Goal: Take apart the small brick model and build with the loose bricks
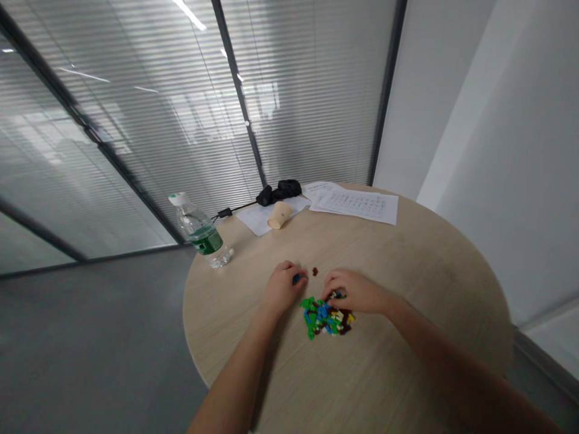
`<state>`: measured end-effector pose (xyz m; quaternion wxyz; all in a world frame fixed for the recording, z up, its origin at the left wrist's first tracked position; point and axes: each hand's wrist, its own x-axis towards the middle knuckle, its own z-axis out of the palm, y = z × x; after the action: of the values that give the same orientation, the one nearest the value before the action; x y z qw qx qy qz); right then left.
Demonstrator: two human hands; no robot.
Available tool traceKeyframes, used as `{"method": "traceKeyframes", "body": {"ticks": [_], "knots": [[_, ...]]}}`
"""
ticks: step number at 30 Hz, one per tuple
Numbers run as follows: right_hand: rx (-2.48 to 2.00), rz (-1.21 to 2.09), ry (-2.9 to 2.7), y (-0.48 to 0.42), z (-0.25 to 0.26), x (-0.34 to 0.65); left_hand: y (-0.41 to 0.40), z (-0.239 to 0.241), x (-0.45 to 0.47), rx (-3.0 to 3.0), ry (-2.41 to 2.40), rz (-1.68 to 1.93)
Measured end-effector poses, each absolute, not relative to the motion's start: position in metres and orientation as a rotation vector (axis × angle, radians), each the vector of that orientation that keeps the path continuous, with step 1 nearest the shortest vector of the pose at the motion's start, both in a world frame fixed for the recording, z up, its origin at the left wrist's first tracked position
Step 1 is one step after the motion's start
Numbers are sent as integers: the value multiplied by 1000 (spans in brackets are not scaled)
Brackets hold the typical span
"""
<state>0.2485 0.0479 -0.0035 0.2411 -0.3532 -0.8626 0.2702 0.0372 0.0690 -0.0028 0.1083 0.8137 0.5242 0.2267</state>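
I have the left hand (283,288) just left of the pile of small pieces (322,320), resting at or just above the table (384,367); its fingers are curled narrow, and they seem to hold a dark blue piece (296,279) at the thumb side. My right hand (353,291) is over the far right edge of the pile, fingers bent down among the green, blue, brown and pale pieces; the fingertips are close together, but I cannot tell from here whether they have anything pinched between them. The pile lies loose on the near half of the table, between my two hands; one brown piece (315,271) lies apart on the far side of it, in the gap between the hands.

I judge the step in hand to be picking through the pile with the right while the left holds its piece; the next move, as I read it, calls for a light fingertip pinch on a single piece and a lift clear of its neighbours; a broad grasp could scatter the heap. The bottle (208,238) at far left and the paper cup (279,215) at the far side are well apart from both hands.
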Motion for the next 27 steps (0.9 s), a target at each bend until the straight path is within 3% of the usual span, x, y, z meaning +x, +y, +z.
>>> {"method": "traceKeyframes", "body": {"ticks": [10,15,27], "knots": [[-1057,820,-2019,51,1,247,66,4,45,2243,1270,984],[-1089,695,-1933,51,-1,243,59,5,55,2238,1062,982],[-1128,677,-1985,52,-6,242,62,-1,53,2370,1095,974]]}}
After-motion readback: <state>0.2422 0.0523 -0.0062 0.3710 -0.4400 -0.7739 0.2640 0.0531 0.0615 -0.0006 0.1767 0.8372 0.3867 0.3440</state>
